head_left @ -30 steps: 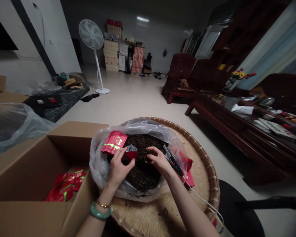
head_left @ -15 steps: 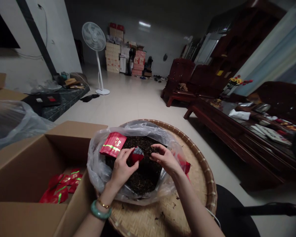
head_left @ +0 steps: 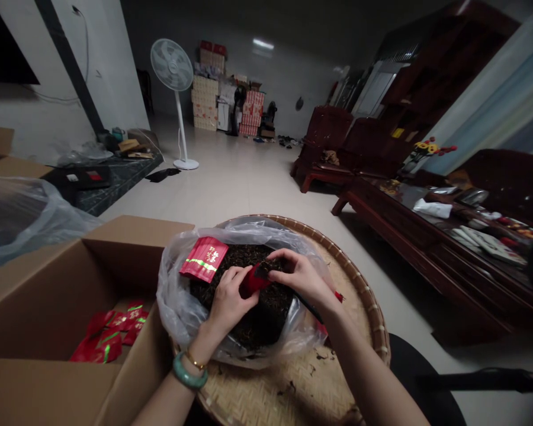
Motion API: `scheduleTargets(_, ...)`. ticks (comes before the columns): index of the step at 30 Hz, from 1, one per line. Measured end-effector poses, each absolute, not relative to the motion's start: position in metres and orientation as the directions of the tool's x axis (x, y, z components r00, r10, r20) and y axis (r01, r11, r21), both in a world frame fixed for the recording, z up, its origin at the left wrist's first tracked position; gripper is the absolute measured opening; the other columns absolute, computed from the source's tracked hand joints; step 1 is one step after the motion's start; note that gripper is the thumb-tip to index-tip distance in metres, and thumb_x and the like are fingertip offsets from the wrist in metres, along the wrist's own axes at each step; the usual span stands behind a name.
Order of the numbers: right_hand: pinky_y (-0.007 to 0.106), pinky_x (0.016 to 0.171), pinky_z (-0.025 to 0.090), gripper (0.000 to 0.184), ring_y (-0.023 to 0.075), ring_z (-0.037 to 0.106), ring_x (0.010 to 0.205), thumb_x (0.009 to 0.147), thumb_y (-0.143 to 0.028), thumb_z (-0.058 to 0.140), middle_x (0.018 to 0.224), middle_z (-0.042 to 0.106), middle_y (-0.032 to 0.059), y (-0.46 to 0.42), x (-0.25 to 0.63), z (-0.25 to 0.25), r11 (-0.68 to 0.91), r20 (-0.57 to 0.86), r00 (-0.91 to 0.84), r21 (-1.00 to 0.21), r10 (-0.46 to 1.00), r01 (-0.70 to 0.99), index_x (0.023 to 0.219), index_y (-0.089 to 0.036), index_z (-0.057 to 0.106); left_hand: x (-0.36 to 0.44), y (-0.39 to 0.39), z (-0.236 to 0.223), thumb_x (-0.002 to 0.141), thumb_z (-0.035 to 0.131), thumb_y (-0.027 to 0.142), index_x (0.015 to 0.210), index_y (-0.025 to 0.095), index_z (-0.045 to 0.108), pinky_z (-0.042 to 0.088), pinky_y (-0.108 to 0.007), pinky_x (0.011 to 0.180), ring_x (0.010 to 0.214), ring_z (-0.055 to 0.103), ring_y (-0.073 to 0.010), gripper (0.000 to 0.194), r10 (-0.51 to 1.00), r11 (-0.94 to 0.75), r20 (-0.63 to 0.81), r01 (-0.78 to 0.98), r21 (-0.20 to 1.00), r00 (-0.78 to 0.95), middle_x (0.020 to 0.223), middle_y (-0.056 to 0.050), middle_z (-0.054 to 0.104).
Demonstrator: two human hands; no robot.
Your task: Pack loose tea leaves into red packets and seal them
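My left hand grips a small red tea packet, its opening tilted to the right. At that opening, my right hand pinches some dark loose tea leaves between thumb and fingers. Both hands are above a clear plastic bag of dark tea leaves, which sits on a round woven bamboo tray. A stack of flat red packets lies on the tea at the bag's far left.
An open cardboard box on the left holds several red packets. More red packets lie partly hidden behind my right wrist. A white standing fan is on the floor ahead; a dark wooden table is at the right.
My right hand has brought the pinch of tea leaves to the packet's mouth. My left hand has moved slightly right and turned the packet toward it.
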State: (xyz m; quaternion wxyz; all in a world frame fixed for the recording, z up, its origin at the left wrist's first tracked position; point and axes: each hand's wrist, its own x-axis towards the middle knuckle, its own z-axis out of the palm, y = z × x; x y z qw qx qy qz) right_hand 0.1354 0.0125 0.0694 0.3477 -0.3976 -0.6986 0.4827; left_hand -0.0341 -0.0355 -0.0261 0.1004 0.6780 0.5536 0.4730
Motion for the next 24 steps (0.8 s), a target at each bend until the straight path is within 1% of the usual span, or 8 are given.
scheduleTargets(2, 0.028, 0.070, 0.044, 0.024, 0.0149, 0.055, 0.076, 0.066, -0.017, 0.066, 0.085, 0.064, -0.0005, 0.014, 0.134, 0.066, 0.296, 0.124, -0.472, -0.903, 0.873, 0.311, 0.090, -0.020, 0.065, -0.035, -0.036, -0.027, 0.070, 0.064, 0.018, 0.115, 0.020, 0.057, 0.051, -0.039, 0.082, 0.091, 0.058, -0.0222, 0.045, 0.842, -0.371, 0.535, 0.649, 0.664, -0.065, 0.099, -0.007, 0.058)
scheduleTargets(5, 0.026, 0.065, 0.043, 0.026, 0.0136, 0.054, 0.070, 0.067, -0.013, 0.062, 0.082, 0.064, -0.0011, 0.016, 0.135, 0.062, 0.364, 0.126, -0.508, -0.840, 0.852, 0.403, 0.093, -0.020, 0.065, -0.035, -0.037, -0.029, 0.070, 0.063, 0.016, 0.115, 0.019, 0.055, 0.051, -0.038, 0.082, 0.093, 0.059, -0.0222, 0.046, 0.853, -0.362, 0.519, 0.641, 0.677, -0.066, 0.100, -0.007, 0.058)
scheduleTargets(6, 0.026, 0.066, 0.043, 0.028, 0.0139, 0.054, 0.072, 0.067, -0.012, 0.061, 0.084, 0.064, -0.0008, 0.017, 0.135, 0.061, 0.392, 0.135, -0.515, -0.813, 0.847, 0.431, 0.093, -0.020, 0.064, -0.035, -0.037, -0.030, 0.070, 0.063, 0.016, 0.116, 0.019, 0.055, 0.052, -0.038, 0.083, 0.094, 0.059, -0.0222, 0.047, 0.859, -0.355, 0.507, 0.638, 0.683, -0.065, 0.101, -0.007, 0.058)
scheduleTargets(10, 0.031, 0.078, 0.043, 0.029, 0.0170, 0.055, 0.085, 0.066, -0.007, 0.063, 0.092, 0.061, 0.0021, 0.014, 0.133, 0.064, 0.513, 0.202, -0.533, -0.670, 0.822, 0.537, 0.093, -0.020, 0.064, -0.035, -0.038, -0.032, 0.070, 0.063, 0.017, 0.119, 0.020, 0.051, 0.053, -0.038, 0.081, 0.095, 0.058, -0.0226, 0.050, 0.876, -0.328, 0.477, 0.642, 0.693, -0.067, 0.102, -0.007, 0.057)
scheduleTargets(14, 0.031, 0.080, 0.043, 0.031, 0.0174, 0.055, 0.087, 0.068, -0.005, 0.064, 0.093, 0.059, 0.0036, 0.010, 0.127, 0.068, 0.554, 0.196, -0.559, -0.584, 0.806, 0.593, 0.095, -0.019, 0.063, -0.034, -0.037, -0.033, 0.071, 0.063, 0.018, 0.121, 0.020, 0.049, 0.054, -0.038, 0.080, 0.095, 0.058, -0.0226, 0.052, 0.876, -0.324, 0.478, 0.648, 0.689, -0.071, 0.102, -0.007, 0.057)
scheduleTargets(18, 0.029, 0.076, 0.044, 0.027, 0.0166, 0.056, 0.083, 0.070, -0.004, 0.062, 0.091, 0.057, 0.0034, 0.007, 0.125, 0.069, 0.582, 0.198, -0.578, -0.534, 0.792, 0.614, 0.093, -0.019, 0.064, -0.034, -0.036, -0.033, 0.070, 0.063, 0.017, 0.120, 0.020, 0.050, 0.053, -0.038, 0.080, 0.094, 0.058, -0.0228, 0.053, 0.871, -0.322, 0.486, 0.659, 0.680, -0.076, 0.101, -0.007, 0.057)
scheduleTargets(24, 0.028, 0.073, 0.044, 0.028, 0.0164, 0.056, 0.079, 0.071, 0.000, 0.057, 0.091, 0.053, 0.0056, 0.005, 0.122, 0.072, 0.560, 0.062, -0.598, -0.437, 0.799, 0.704, 0.091, -0.018, 0.068, -0.033, -0.037, -0.034, 0.070, 0.064, 0.018, 0.120, 0.021, 0.049, 0.050, -0.041, 0.083, 0.094, 0.057, -0.0239, 0.053, 0.873, -0.331, 0.486, 0.682, 0.653, -0.042, 0.100, -0.007, 0.058)
